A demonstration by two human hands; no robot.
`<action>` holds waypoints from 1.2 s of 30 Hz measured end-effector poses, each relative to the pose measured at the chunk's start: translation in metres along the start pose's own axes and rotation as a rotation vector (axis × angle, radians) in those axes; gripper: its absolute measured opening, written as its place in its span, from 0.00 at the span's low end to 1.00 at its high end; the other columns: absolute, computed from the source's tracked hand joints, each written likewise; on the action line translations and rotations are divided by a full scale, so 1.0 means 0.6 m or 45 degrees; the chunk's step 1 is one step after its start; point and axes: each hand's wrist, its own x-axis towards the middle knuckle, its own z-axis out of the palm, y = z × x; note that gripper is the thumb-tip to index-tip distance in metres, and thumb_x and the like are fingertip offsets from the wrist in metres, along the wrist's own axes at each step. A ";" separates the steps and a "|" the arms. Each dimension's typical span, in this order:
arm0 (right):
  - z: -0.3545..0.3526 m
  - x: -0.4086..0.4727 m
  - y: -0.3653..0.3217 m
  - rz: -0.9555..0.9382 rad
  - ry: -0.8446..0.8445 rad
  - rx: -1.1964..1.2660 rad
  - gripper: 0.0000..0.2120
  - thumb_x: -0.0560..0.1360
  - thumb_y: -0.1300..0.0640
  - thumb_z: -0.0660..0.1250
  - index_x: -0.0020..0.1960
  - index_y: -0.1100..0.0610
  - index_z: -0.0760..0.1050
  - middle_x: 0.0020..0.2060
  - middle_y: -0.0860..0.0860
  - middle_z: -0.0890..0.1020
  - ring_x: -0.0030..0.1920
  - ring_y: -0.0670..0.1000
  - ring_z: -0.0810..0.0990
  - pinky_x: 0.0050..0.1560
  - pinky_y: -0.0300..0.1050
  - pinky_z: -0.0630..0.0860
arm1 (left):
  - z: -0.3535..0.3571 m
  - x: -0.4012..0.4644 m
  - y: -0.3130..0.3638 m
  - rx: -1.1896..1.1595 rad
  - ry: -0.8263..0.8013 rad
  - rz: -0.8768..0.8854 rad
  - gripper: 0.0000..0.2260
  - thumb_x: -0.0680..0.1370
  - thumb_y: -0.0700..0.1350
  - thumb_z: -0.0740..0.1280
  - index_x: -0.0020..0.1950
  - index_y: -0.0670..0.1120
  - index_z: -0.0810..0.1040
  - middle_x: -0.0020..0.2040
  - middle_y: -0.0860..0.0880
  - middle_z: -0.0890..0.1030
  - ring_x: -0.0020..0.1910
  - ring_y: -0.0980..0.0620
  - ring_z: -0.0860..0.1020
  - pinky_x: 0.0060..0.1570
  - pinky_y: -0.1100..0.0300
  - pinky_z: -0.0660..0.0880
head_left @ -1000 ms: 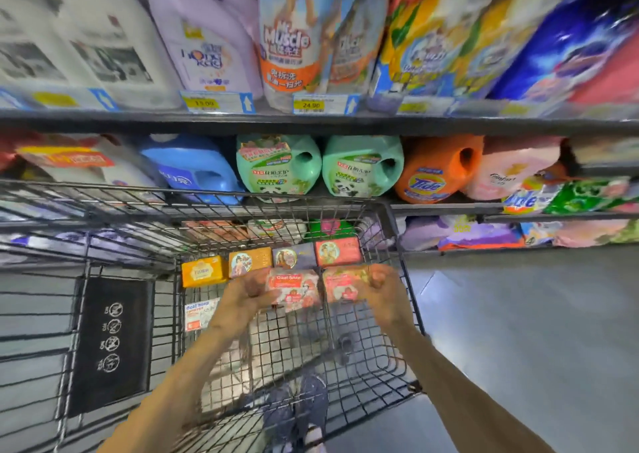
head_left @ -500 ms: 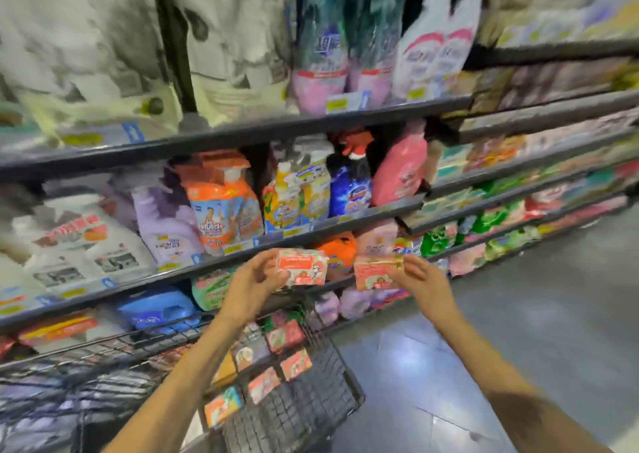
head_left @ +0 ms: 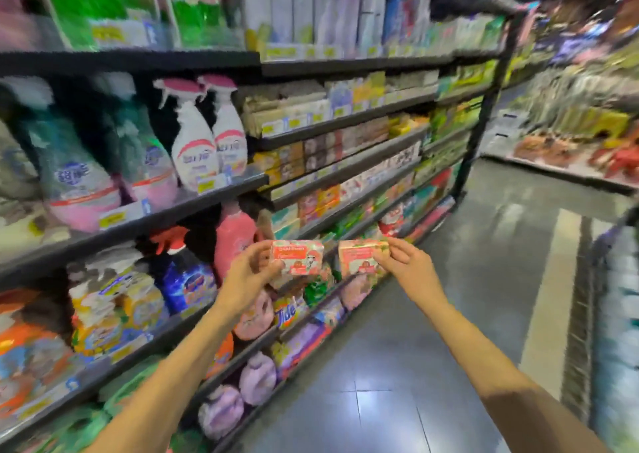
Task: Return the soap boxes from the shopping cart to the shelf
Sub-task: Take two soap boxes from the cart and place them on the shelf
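Soap boxes (head_left: 298, 257), long axes level, hand-held

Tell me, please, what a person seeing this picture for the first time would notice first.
First, the two pink soap boxes held up at the centre: one soap box in the left hand, the other soap box in the right hand. Behind them run the store shelves, crowded with spray bottles at the left.
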 end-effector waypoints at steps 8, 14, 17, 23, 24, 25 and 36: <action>-0.300 0.155 0.003 -0.065 0.164 -0.038 0.17 0.75 0.61 0.73 0.63 0.62 0.77 0.54 0.54 0.86 0.50 0.45 0.85 0.47 0.35 0.80 | 0.284 0.192 0.128 -0.042 -0.142 0.109 0.18 0.77 0.43 0.74 0.65 0.48 0.78 0.57 0.54 0.83 0.53 0.60 0.82 0.50 0.67 0.79; -0.461 0.266 -0.001 -0.114 0.268 -0.052 0.19 0.76 0.59 0.72 0.65 0.61 0.75 0.56 0.54 0.85 0.53 0.46 0.85 0.48 0.36 0.81 | 0.461 0.329 0.188 -0.084 -0.216 0.147 0.14 0.78 0.43 0.73 0.63 0.51 0.78 0.55 0.58 0.82 0.50 0.68 0.80 0.46 0.73 0.75; -0.520 0.331 0.008 -0.124 0.303 -0.056 0.18 0.77 0.59 0.72 0.66 0.61 0.75 0.55 0.52 0.85 0.51 0.44 0.85 0.46 0.35 0.80 | 0.534 0.407 0.198 -0.096 -0.270 0.162 0.17 0.78 0.47 0.73 0.66 0.51 0.78 0.59 0.55 0.83 0.57 0.60 0.80 0.52 0.67 0.76; -0.620 0.483 0.041 -0.131 0.373 -0.090 0.15 0.78 0.61 0.71 0.63 0.60 0.76 0.51 0.49 0.85 0.47 0.38 0.84 0.43 0.30 0.77 | 0.678 0.573 0.215 -0.165 -0.309 0.213 0.15 0.78 0.44 0.72 0.64 0.54 0.76 0.56 0.56 0.81 0.54 0.62 0.79 0.46 0.73 0.75; -0.635 0.512 0.046 -0.134 0.385 -0.099 0.14 0.78 0.61 0.71 0.63 0.59 0.76 0.51 0.48 0.85 0.47 0.37 0.84 0.43 0.29 0.77 | 0.700 0.607 0.214 -0.170 -0.319 0.223 0.15 0.79 0.43 0.72 0.63 0.54 0.75 0.57 0.56 0.81 0.54 0.61 0.79 0.45 0.74 0.75; -0.651 0.542 0.050 -0.131 0.401 -0.100 0.14 0.78 0.61 0.70 0.62 0.59 0.76 0.51 0.47 0.85 0.47 0.37 0.84 0.44 0.29 0.77 | 0.720 0.641 0.216 -0.186 -0.332 0.216 0.15 0.79 0.43 0.72 0.63 0.54 0.75 0.57 0.55 0.81 0.55 0.60 0.79 0.46 0.73 0.75; -0.791 0.896 0.076 -0.148 0.414 -0.103 0.13 0.78 0.60 0.71 0.61 0.57 0.77 0.51 0.48 0.86 0.50 0.41 0.85 0.45 0.31 0.77 | 0.884 0.962 0.214 -0.082 -0.270 0.242 0.17 0.79 0.45 0.73 0.67 0.50 0.77 0.59 0.56 0.82 0.57 0.62 0.79 0.48 0.72 0.74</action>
